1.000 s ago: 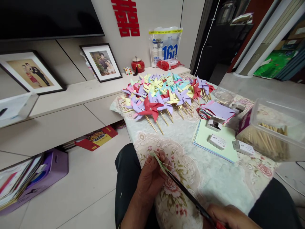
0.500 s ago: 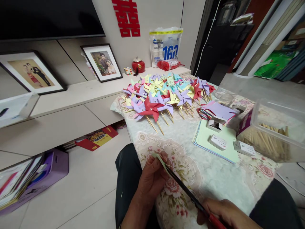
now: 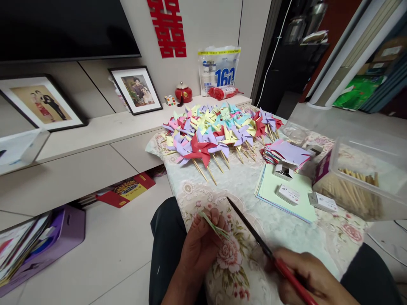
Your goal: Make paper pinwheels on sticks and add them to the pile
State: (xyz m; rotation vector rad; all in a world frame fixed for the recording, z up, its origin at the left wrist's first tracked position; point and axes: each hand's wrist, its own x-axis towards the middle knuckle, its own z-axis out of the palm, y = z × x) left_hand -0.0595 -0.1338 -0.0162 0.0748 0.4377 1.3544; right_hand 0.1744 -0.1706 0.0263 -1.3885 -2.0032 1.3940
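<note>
Between the thumb and fingers of my left hand is a folded piece of pale green paper, seen nearly edge-on with its layers fanning a little at the lower end. My right hand grips a pair of scissors with red handles and dark blades. The blades look closed and point up and left, apart from the paper and to its right. Beyond both hands, many paper pinwheels on wooden sticks lie piled across the far part of the table.
On the flowered tablecloth lie a stack of pale green sheets, small white boxes and coloured paper squares. A clear plastic tub of wooden sticks stands at the right. A long cabinet runs along the wall.
The scissors have come away from the green paper, moving right with my right hand. My left hand keeps its pinch on the paper. The view has tilted slightly.
</note>
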